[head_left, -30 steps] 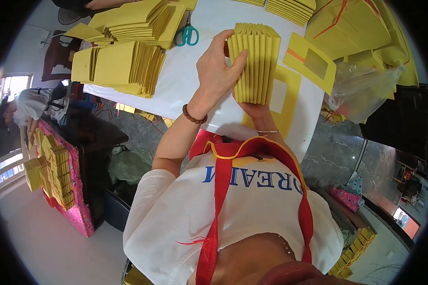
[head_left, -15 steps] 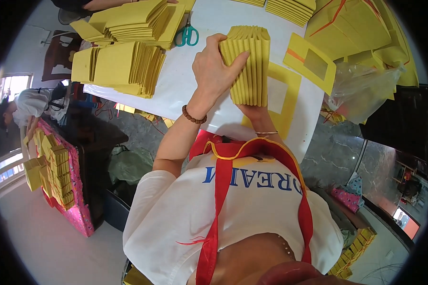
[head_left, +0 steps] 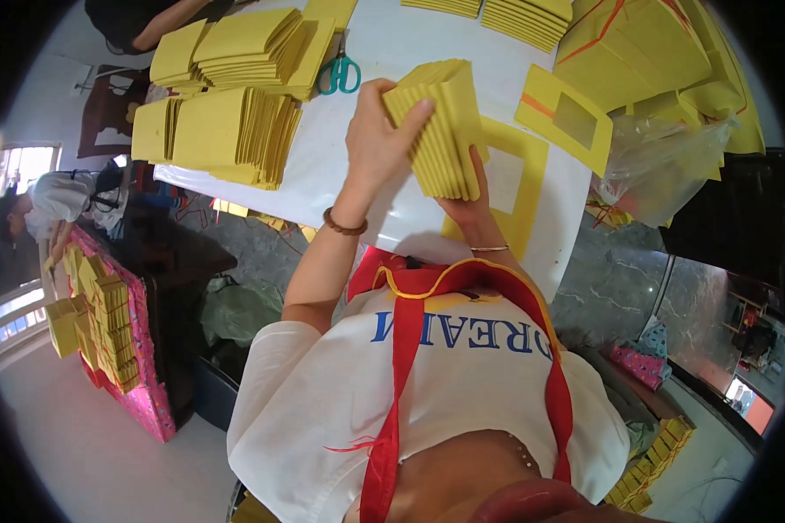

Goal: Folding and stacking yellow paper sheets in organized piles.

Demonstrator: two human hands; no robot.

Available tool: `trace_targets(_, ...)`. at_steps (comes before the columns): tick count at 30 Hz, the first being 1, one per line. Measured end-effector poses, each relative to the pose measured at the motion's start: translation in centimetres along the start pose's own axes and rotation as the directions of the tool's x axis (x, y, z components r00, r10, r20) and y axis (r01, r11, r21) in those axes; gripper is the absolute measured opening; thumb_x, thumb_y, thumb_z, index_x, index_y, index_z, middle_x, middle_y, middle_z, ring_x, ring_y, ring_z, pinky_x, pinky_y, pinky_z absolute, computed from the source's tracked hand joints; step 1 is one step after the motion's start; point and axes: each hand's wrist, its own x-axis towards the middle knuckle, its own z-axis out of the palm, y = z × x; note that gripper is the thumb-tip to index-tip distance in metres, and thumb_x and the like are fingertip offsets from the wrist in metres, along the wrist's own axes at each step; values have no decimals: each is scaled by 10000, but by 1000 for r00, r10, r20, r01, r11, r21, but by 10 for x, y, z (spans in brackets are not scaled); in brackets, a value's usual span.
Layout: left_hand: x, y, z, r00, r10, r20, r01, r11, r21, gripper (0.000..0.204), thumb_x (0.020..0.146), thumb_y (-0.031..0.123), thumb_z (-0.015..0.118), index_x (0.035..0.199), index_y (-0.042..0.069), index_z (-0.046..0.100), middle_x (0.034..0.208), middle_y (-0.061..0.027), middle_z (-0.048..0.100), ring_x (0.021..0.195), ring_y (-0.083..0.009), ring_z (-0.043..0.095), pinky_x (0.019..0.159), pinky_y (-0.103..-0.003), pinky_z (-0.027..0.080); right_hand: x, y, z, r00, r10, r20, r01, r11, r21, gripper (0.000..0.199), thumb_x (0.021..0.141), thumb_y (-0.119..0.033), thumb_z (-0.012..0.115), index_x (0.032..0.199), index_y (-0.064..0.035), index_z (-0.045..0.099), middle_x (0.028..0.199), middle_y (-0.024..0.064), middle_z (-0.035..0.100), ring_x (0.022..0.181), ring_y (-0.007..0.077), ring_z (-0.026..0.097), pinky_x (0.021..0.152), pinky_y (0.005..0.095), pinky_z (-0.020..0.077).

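A thick stack of folded yellow paper pieces (head_left: 436, 131) is held upright and tilted above the white table (head_left: 323, 144), its folded edges side by side. My left hand (head_left: 377, 144) grips its left side, thumb across the front folds and fingers behind. My right hand (head_left: 473, 202) closes on the lower right of the stack, its fingers partly hidden. Beneath them on the table lies a flat yellow sheet (head_left: 536, 170) with a rectangular opening, partly covered by the stack and hand. Teal-handled scissors (head_left: 339, 76) rest to the left of the stack.
More folded yellow stacks (head_left: 214, 129) stand at the table's left edge. On the right are a yellow window piece (head_left: 567, 118), large yellow bundles (head_left: 641, 52) and a clear plastic bag (head_left: 663, 161). Another person's arm (head_left: 170, 22) is at the top left; someone works by a pink-covered table (head_left: 148, 392).
The stack has tilted and turned, showing its right side, and dipped slightly. My left hand has shifted a little left with it; my right fingers now show along its right side.
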Motion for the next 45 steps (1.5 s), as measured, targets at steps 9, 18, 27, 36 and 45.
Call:
trace_targets(9, 24, -51, -32, 748, -332, 574, 587, 734, -342, 663, 874, 566, 440, 1346, 116, 317, 1234, -73, 438, 1077, -198, 443, 857, -390, 387, 18, -61, 44, 971, -240, 15, 187, 716, -673, 416, 862, -194, 605, 1201, -20, 438, 1109, 76, 555, 1000, 158, 571, 783, 285, 528)
trace_targets(18, 86, -56, 37, 779, -377, 500, 618, 597, -512, 603, 800, 250, 664, 1232, 20, 311, 1020, -120, 563, 849, -186, 599, 674, -304, 529, 87, -120, 61, 920, -389, -52, 153, 476, -866, 677, 712, -201, 749, 1218, 53, 376, 1099, 134, 532, 977, 194, 574, 744, 307, 541)
trace_targets(27, 148, -93, 134, 786, -334, 520, 617, 483, -622, 473, 816, 231, 635, 1131, -15, 380, 949, -159, 568, 740, -199, 611, 540, -285, 540, 117, -199, 67, 964, -169, -205, -10, 747, -664, 478, 881, -442, 524, 1214, -99, 510, 1119, 18, 603, 952, 165, 588, 820, 318, 462)
trace_targets(36, 160, -84, 176, 707, -248, 662, 698, 391, -600, 309, 863, 319, 513, 977, 32, 533, 861, -117, 604, 654, -201, 548, 458, -276, 383, 138, -257, 5, 874, -480, -82, 183, 480, -858, 467, 900, -446, 463, 1212, -99, 480, 1128, 58, 589, 957, 191, 575, 840, 320, 421)
trace_targets(45, 152, -63, 164, 655, -439, 616, 734, 175, -656, 330, 848, 286, 553, 1035, 17, 516, 920, -126, 597, 776, -219, 585, 562, -279, 478, 111, -236, -26, 785, -477, 395, -293, -849, -440, 340, 796, -165, 528, 1116, -57, 563, 1215, 84, 535, 1131, 244, 499, 909, 455, 376)
